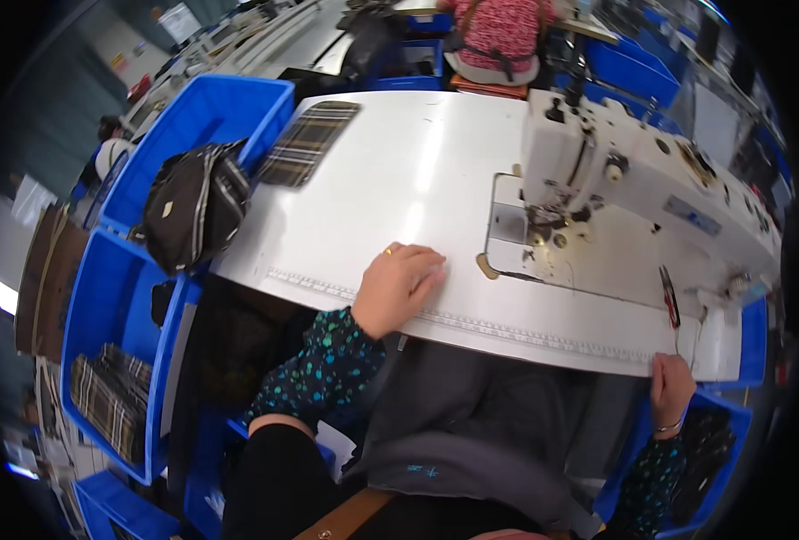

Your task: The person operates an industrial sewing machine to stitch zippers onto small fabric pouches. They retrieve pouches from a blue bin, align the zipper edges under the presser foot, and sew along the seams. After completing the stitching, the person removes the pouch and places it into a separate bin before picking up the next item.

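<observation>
My left hand [400, 283] lies on the white sewing table [372, 207], fingers loosely bent on the surface and holding nothing, just above the printed measuring tape along the front. At the table's right front edge, my right hand [670, 385] has its fingers curled; whatever is in them is hidden. Red-handled thread snips [669, 297] lie a little above it. A white sewing machine [633, 171] stands on the right of the table. At the back left lies a plaid fabric piece [307, 144]; a dark bundled fabric piece [188, 207] hangs over the neighbouring bin.
Blue bins [260, 108] flank the table on the left, one holding folded plaid pieces [111, 396]. Another bin [728, 423] with dark fabric sits at lower right. A co-worker in red [498, 31] sits beyond the table, another person [111, 153] at far left.
</observation>
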Available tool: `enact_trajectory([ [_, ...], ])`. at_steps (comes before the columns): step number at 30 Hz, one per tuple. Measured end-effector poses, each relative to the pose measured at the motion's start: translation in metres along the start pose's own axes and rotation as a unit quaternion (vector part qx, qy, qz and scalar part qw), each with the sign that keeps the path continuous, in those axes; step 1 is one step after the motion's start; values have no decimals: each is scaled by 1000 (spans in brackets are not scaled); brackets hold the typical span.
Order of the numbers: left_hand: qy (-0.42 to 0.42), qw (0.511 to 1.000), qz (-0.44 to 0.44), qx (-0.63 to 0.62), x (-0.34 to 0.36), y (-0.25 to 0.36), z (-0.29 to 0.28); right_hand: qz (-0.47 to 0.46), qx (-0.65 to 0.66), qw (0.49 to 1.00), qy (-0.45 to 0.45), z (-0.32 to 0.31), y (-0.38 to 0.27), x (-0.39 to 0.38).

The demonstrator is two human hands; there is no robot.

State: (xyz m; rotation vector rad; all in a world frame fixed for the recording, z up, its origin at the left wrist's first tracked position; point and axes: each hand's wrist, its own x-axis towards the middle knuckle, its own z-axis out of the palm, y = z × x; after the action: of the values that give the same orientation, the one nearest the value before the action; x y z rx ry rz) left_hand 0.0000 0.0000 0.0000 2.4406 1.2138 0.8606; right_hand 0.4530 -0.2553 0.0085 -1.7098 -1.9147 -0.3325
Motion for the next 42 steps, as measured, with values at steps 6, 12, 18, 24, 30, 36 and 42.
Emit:
enact_trajectory([
  [6,135,962,-154,181,42,-156,-93,-80,66,995,-13,83,-69,54],
  [12,143,890,-322,289,64,-247,-114,-78,60,995,-35,87,-73,51],
  [18,75,903,-338,256,70,-253,-129,-91,56,994,-26,94,-69,46],
  [24,-63,976,-199,59,64,-173,-112,-91,70,993,-24,93,-76,52],
  [30,-164,769,-306,-537,11,-29,-5,-131,154,977,-62,109,-165,75],
  [36,-58,882,-181,-431,-4,-15,-8,-182,119,970,-108,143,-239,109],
  [42,239,922,-112,282,-1,-112,-170,-124,68,987,-74,151,-191,109],
])
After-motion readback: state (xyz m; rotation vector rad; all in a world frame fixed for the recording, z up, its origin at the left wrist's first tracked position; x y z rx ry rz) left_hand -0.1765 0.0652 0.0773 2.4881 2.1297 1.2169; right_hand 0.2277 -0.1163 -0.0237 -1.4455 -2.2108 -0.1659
